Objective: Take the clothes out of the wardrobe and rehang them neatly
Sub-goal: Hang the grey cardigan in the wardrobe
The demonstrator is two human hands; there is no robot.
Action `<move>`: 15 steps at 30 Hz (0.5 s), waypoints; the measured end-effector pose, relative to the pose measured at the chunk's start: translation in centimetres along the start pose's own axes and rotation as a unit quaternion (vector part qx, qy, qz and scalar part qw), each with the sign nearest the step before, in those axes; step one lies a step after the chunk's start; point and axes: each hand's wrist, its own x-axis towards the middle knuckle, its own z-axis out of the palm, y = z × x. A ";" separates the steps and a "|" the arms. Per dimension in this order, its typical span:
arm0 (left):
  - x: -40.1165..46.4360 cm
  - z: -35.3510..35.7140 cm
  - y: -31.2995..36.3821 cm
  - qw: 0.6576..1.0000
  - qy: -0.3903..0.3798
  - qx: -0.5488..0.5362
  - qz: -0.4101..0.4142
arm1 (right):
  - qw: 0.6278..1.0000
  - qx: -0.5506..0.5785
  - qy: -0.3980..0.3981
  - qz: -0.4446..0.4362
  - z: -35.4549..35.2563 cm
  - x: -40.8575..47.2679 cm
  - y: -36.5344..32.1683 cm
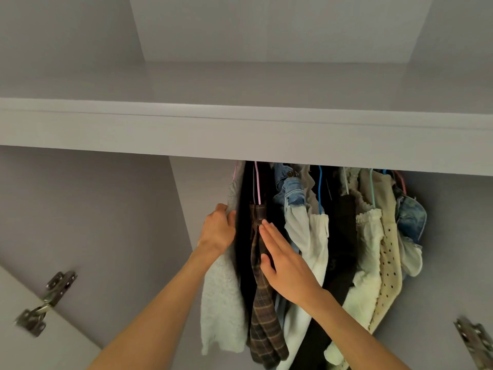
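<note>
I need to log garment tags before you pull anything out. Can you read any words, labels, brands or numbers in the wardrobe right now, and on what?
None: no readable text shows anywhere.
The grey fuzzy garment, plaid garment and denim piece show no tags.
The door hinge is blurred and shows no legible marking.

A metal door hinge (45, 303) sits on the open door panel (40, 343) well below and left of the left hand. Another hinge (474, 343) shows blurred at the lower right edge, below and right of the right hand.
</note>
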 end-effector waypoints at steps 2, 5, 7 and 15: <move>0.1 0.0 -0.1 1.000 0.024 -0.011 0.006 | 1.000 0.001 -0.010 0.003 0.0 0.0 0.1; -0.2 -0.8 -0.9 0.997 0.071 -0.022 0.006 | 1.000 0.004 -0.024 0.006 -0.1 -0.1 0.1; -0.2 -1.7 -1.4 0.995 0.093 -0.020 0.003 | 0.999 0.011 -0.037 0.015 -0.2 -0.1 0.1; -3.1 -6.1 -2.3 0.990 0.136 -0.022 0.022 | 0.999 0.014 -0.032 0.028 -0.6 1.0 -1.6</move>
